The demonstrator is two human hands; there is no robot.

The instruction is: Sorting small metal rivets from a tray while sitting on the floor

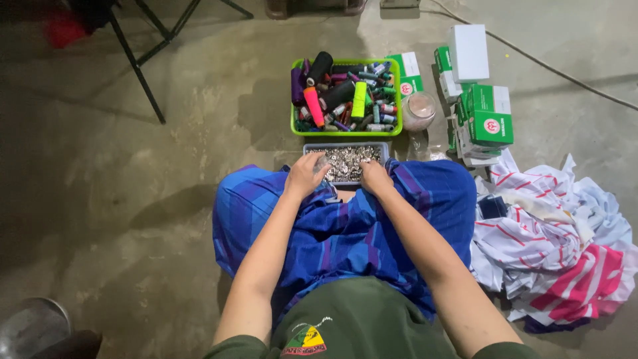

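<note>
Sorting step: both hands at grey tray of small metal bits on floor ahead of lap; left hand fingers pinch something pale, right hand curled, grip unclear; next pick needs fine pinch.

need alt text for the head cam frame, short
A seated person in a blue wrap reaches both hands, left hand and right hand, to the near edge of a grey tray of small silvery pieces on a concrete floor. Beyond it sits a green basket of thread spools; green and white boxes and striped cloth lie to the right.
</note>
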